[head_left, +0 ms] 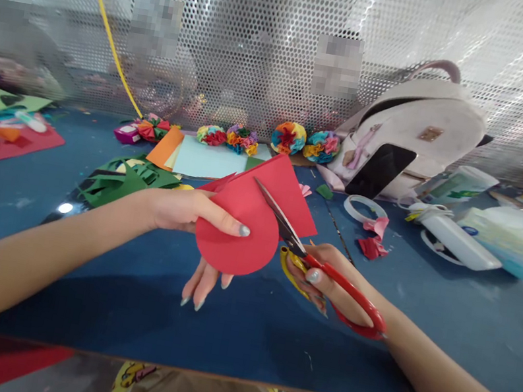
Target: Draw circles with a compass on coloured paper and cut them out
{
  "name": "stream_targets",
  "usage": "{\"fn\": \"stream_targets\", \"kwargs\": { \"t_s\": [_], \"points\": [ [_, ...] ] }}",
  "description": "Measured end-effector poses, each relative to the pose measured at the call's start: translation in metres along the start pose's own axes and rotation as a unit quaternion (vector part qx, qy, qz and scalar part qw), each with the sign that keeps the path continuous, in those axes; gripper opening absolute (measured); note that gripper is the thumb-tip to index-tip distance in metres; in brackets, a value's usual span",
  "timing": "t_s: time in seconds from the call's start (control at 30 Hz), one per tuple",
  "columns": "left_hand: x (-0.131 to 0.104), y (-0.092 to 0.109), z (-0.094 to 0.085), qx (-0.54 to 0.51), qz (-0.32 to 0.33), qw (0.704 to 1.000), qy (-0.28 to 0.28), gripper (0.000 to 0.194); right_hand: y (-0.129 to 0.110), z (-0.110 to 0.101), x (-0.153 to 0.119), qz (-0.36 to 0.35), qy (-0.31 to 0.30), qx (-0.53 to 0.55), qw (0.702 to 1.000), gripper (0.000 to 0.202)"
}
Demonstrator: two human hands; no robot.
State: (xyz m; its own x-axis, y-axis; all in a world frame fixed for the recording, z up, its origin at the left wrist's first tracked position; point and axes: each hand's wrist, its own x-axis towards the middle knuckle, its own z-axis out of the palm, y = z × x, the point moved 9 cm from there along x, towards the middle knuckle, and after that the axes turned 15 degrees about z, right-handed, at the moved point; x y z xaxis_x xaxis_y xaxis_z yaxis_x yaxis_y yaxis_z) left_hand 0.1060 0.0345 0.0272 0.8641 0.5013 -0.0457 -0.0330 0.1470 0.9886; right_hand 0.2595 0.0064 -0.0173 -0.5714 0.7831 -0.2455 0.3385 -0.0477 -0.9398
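Observation:
Red paper point(238, 245), with a rounded lower edge, is pinched in my left hand point(218, 215), the thumb on top and the other fingers beneath. A squarish part of the sheet still joins its upper right side. My right hand point(328, 277) grips scissors point(352, 295) with one red and one yellow handle. Their upper blade lies across the red paper, pointing up and left; the lower blade is mostly hidden behind the sheet. The paper is held above the blue table point(142, 310).
Green paper strips point(133, 184) lie behind my left forearm. Pale blue sheets point(212, 160) and several colourful paper flowers point(288, 139) line the back. A white backpack point(424, 123) with a black phone point(381, 169) against it, a tape roll point(365, 209) and a white glue gun point(465, 238) are at right.

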Motion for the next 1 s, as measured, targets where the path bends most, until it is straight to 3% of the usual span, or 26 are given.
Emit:
{"fn": "stream_targets", "kwargs": {
  "t_s": [0.33, 0.57, 0.8, 1.0],
  "points": [
    [-0.002, -0.003, -0.007, 0.014, -0.006, 1.0, 0.001, 0.035, -0.003, -0.002, -0.001, -0.014, -0.005, -0.015, 1.0, 0.058],
    [-0.007, -0.008, -0.011, 0.015, -0.058, 0.998, 0.0, 0.037, -0.004, -0.003, -0.002, -0.032, -0.004, -0.03, 0.999, 0.058],
    [-0.006, -0.007, -0.015, 0.009, -0.045, 0.999, 0.013, 0.03, -0.002, -0.003, 0.001, -0.013, 0.02, -0.027, 0.999, 0.061],
    [0.008, 0.006, 0.014, -0.047, 0.048, 0.99, -0.123, 0.049, -0.007, -0.017, 0.002, -0.03, 0.11, 0.016, 0.993, 0.066]
  ]
}}
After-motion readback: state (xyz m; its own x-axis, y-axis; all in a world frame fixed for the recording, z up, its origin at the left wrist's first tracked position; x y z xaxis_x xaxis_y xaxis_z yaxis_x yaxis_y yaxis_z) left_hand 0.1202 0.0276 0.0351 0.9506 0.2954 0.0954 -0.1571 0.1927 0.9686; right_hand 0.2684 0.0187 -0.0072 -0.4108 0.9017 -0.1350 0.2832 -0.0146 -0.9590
